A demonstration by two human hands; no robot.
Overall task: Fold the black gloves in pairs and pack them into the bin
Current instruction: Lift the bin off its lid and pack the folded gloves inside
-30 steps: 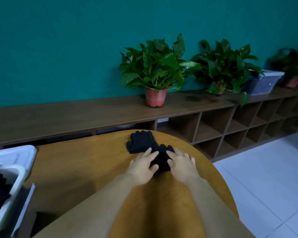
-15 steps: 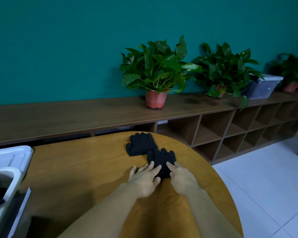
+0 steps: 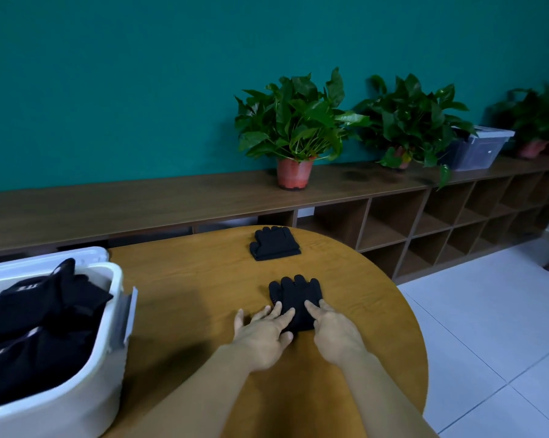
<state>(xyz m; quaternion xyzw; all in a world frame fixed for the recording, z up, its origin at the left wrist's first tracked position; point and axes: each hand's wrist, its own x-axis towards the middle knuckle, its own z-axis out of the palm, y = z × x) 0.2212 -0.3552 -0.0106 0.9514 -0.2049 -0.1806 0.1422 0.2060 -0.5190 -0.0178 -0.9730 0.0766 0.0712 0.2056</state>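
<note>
Fingers [image 3: 282, 315] of the left hand [image 3: 263, 338] and the right hand [image 3: 336, 333] are held straight and slightly spread, pressed flat on the near gloves [image 3: 295, 294]; nothing is gripped. The left thumb is splayed onto the table [image 3: 187, 279]. The near gloves lie just below the middle of the frame with their fingers pointing away. Their lower end is covered by the fingertips, and it cannot be told how many layers are stacked there.

The far gloves [image 3: 274, 243] are seen as a folded stack above them, close to the table's far rim and well apart from the near gloves. The bin [image 3: 116, 279], at the lower left, is cut off by the left and bottom edges of the frame. Black gloves [image 3: 45, 306] are heaped inside it, and the white print on them is too small to be read. A grey flat part [image 3: 128, 314] on the bin's right side cannot be made out clearly.

Bare wood is left between the bin and the hands, and between the two glove stacks. The table's curved right rim is near the right hand, with floor [image 3: 488, 327] beyond it. The table's near end is hidden by the forearms and cut by the frame. The plant [image 3: 538, 118] at far right is blurred.
</note>
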